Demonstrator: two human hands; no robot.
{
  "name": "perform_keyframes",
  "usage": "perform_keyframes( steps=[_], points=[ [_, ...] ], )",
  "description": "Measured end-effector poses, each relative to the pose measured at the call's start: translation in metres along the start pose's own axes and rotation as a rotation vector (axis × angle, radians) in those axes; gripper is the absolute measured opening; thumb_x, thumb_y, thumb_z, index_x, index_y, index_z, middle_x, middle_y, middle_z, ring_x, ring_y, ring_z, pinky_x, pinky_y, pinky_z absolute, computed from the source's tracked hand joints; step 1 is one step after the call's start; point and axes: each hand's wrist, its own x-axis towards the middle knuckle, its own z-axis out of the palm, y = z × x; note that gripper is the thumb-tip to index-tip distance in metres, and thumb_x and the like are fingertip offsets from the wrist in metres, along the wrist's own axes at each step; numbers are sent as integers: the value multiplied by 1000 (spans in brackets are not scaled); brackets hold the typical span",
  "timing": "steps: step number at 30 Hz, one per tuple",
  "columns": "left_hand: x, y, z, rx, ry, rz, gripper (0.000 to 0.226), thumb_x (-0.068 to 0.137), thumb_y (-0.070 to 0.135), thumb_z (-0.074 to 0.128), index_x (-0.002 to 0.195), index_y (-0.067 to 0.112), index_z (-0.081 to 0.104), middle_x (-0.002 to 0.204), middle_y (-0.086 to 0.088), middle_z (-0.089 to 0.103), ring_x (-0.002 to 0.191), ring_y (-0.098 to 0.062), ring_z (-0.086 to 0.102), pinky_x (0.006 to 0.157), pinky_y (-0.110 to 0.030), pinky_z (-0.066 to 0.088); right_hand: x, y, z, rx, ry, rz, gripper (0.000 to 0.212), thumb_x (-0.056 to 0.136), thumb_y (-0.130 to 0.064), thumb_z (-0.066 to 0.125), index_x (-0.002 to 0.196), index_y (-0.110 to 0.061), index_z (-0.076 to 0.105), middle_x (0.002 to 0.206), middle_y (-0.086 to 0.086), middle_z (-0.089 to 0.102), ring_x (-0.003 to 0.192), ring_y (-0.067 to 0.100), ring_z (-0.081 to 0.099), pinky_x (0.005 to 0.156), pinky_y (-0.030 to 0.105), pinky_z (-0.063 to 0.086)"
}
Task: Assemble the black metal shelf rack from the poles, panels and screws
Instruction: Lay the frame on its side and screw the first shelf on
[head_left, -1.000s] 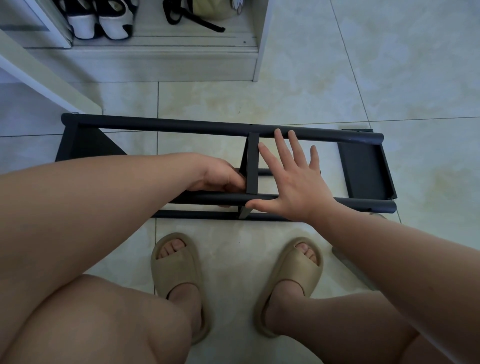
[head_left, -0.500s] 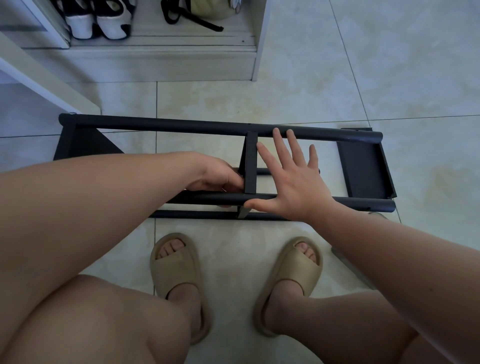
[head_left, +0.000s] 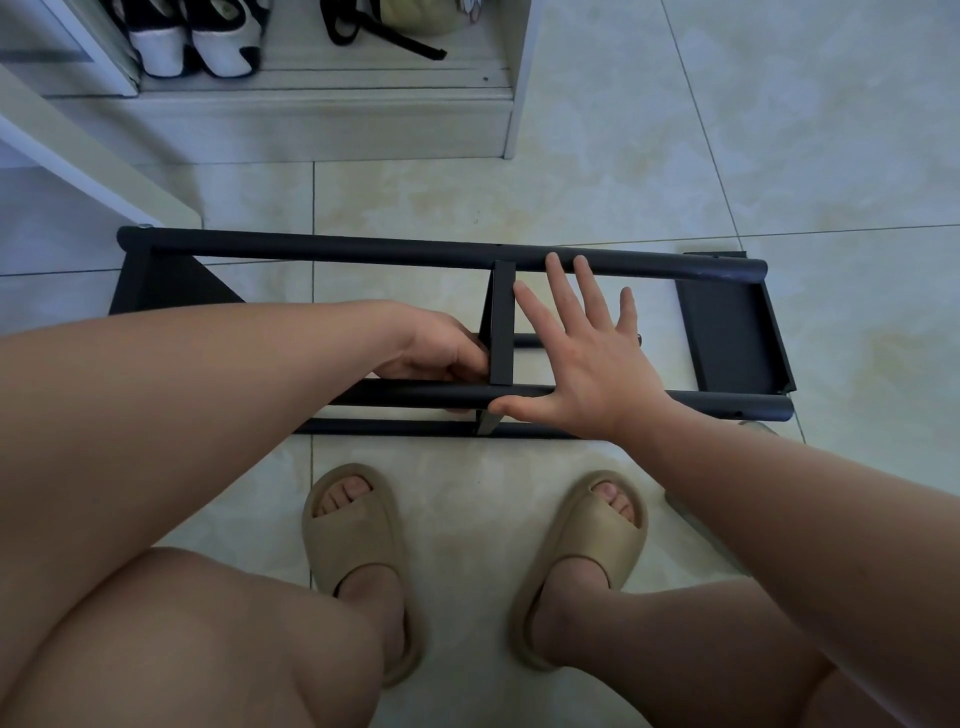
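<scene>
The black metal shelf rack lies on its side on the tiled floor, with a far pole (head_left: 363, 250) and a near pole (head_left: 727, 402) running left to right. A middle panel (head_left: 502, 322) stands edge-on between them, and an end panel (head_left: 732, 332) closes the right side. My left hand (head_left: 441, 351) has its fingers curled against the left face of the middle panel; what they hold is hidden. My right hand (head_left: 582, 358) is spread flat with straight fingers over the right of that panel, thumb lying on the near pole.
A pale wooden shoe cabinet (head_left: 322, 124) with black-and-white shoes (head_left: 197, 41) stands at the back. A white slanted board (head_left: 78, 166) leans at the left. My feet in beige slippers (head_left: 353, 551) sit just in front of the rack. Open tiled floor lies to the right.
</scene>
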Motion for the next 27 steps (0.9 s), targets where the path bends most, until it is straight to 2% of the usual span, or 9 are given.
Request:
perform_keyframes(
  steps=[7,12,14,19,24,27],
  points=[
    [-3,1,0,14,-19,-16,10,98,10,58,102,11,67,89,-4,77,80,-15,73,81,-31,60,-1,0,0,7,6,10,121,64,-100,20,162,-31,0,169,5,-16,155,31,-18,116,74,7],
    [-2,0,0,6,14,-16,11,95,8,60,102,8,69,93,-10,74,80,-19,71,72,-30,60,0,0,1,1,-3,7,121,64,-100,19,162,-31,-1,169,5,-18,155,31,-19,116,74,6],
    [-2,0,1,30,9,-3,8,93,7,60,95,7,68,86,-10,72,74,-19,69,68,-27,58,0,-1,1,0,1,8,121,64,-100,19,162,-31,0,169,5,-17,155,31,-19,116,74,6],
    [-1,0,1,69,19,25,12,92,3,58,92,9,68,89,-8,73,88,-21,68,92,-29,52,0,0,0,-5,3,5,121,65,-101,19,162,-31,0,169,5,-16,155,31,-19,117,74,6],
    [-3,1,2,67,32,37,18,92,-4,53,95,8,67,97,-13,71,91,-23,67,88,-27,54,0,-1,0,-11,4,5,121,65,-100,18,162,-30,0,170,6,-16,155,32,-18,117,74,6],
    [-2,0,1,43,39,34,22,91,-7,52,105,3,65,116,-25,67,105,-30,64,103,-38,49,0,-1,0,-6,4,6,121,65,-100,18,163,-30,1,170,6,-16,155,32,-17,116,74,7]
  ],
)
